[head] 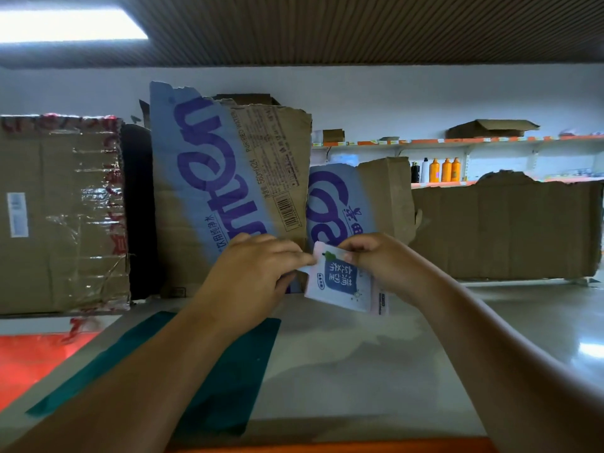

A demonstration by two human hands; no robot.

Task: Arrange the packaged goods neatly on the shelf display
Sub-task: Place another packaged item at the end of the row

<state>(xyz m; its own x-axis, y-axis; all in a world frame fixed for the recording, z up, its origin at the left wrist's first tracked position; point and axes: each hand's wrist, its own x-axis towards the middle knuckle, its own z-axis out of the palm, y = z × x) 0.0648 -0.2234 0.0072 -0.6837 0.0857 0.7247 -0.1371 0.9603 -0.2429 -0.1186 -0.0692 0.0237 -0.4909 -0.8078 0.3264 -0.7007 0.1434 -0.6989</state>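
Packet (pixel 340 284) is held tilted just over the shelf (pixel 359 371), near its back edge. Its left edge is pinched by the left hand (pixel 258 268). Its top is gripped by curled fingers (pixel 352 248) of the right hand (pixel 384 261). Cartons (pixel 228 178) are stood behind.

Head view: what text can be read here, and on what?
"PURIFIED WATER": tall blue-and-brown carton.
"560mlX24": same carton.
Large purple letters on it: sideways, cut off.
Chinese print on the packet, pinched by left hand and right hand: unreadable.
On the taped box, white label: blurred.
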